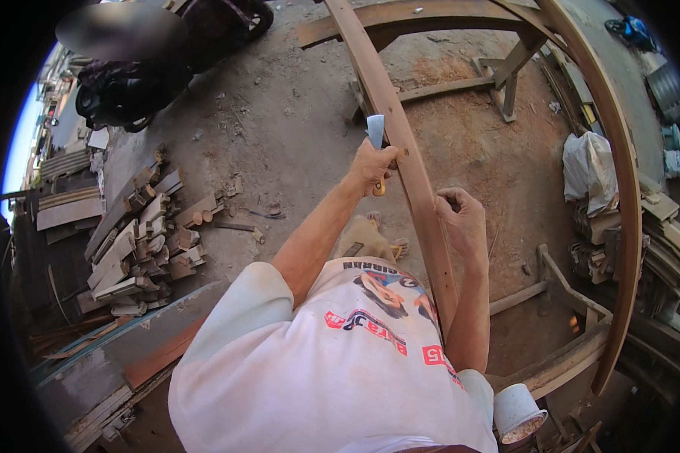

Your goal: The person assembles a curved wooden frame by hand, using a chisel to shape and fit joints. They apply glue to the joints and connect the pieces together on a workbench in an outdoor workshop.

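Observation:
My left hand (369,167) is closed round a putty knife (375,130). Its broad metal blade points away from me, and the end of a yellowish handle shows below my fist. That hand rests against the left edge of a long brown wooden beam (413,155), which runs from near my body to the far side. On the beam's right edge is my right hand (463,217), fingers curled in a pinch. Whatever those fingers may hold is too small or hidden to tell. Small dark marks dot the beam's upper face.
A second long beam (625,174) curves along the right, and wooden trestles (506,72) stand beneath. Scrap wood (147,234) is heaped at left. A motorcycle (140,83) stands far left. A white bucket (518,411) sits near right, below a white sack (589,170).

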The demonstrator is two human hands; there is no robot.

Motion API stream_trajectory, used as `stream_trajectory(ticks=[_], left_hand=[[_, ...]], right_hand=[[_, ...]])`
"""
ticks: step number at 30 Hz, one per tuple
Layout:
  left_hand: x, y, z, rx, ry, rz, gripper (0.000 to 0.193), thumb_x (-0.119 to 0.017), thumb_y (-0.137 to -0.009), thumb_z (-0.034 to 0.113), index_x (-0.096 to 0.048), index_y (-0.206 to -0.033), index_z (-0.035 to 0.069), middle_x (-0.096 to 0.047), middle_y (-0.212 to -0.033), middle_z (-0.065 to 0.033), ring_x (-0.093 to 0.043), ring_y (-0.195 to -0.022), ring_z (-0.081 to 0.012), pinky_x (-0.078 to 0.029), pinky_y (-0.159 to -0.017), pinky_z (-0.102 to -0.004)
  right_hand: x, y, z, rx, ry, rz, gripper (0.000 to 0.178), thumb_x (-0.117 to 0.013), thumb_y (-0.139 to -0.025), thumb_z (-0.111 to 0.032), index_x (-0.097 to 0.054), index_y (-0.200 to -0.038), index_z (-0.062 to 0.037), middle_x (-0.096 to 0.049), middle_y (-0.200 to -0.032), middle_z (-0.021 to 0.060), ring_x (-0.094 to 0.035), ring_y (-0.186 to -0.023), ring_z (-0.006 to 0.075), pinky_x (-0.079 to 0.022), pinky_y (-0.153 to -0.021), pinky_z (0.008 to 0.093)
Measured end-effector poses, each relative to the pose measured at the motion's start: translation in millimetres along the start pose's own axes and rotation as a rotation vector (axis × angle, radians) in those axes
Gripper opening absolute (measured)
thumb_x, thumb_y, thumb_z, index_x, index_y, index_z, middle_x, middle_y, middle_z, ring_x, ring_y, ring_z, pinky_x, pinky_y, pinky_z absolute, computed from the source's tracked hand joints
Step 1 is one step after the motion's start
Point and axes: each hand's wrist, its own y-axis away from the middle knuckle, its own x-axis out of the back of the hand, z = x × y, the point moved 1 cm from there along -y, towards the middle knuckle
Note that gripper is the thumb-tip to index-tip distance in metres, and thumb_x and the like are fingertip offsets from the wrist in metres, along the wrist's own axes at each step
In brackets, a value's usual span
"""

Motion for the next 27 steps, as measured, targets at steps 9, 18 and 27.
stream_trajectory(ticks=[9, 18, 27], left_hand=[[29.4, -4.2, -17.1, -0.026, 0.077, 0.025, 0.049, -0.085, -0.089, 0.041, -0.061, -0.113, 0.005, -0.065, -0.091, -0.003, -0.061, -0.072, -0.0103, -0.05, -0.056, -0.0259], [94.6, -131.4, 57.1, -0.125, 0.213, 0.195, 0.039, -0.08, -0.094, 0.037, -0.063, -0.11, 0.006, -0.064, -0.089, -0.0009, -0.063, -0.074, -0.0096, -0.052, -0.058, -0.026], [141.6, -288.6, 176.2, -0.239, 0.216, 0.208, 0.044, -0.08, -0.093, 0.037, -0.061, -0.111, 0.002, -0.063, -0.091, -0.0028, -0.062, -0.076, -0.0106, -0.053, -0.062, -0.0277]], right_hand=[[-7.2, -19.0, -4.6, 0.0, -0.024, 0.016, 0.02, -0.071, -0.097, -0.013, -0.076, -0.107, 0.0028, -0.075, -0.085, 0.0036, -0.066, -0.077, 0.007, -0.054, -0.073, 0.0259], [-17.9, -130.6, -46.7, -0.047, 0.073, 0.066, 0.018, -0.073, -0.099, -0.013, -0.075, -0.106, 0.0038, -0.073, -0.085, 0.0028, -0.067, -0.079, 0.0073, -0.055, -0.074, 0.0246], [-122.1, -330.9, -198.6, 0.028, 0.304, -0.059, 0.024, -0.072, -0.097, -0.016, -0.075, -0.109, 0.0041, -0.075, -0.086, 0.0049, -0.068, -0.08, 0.0077, -0.055, -0.076, 0.0269]])
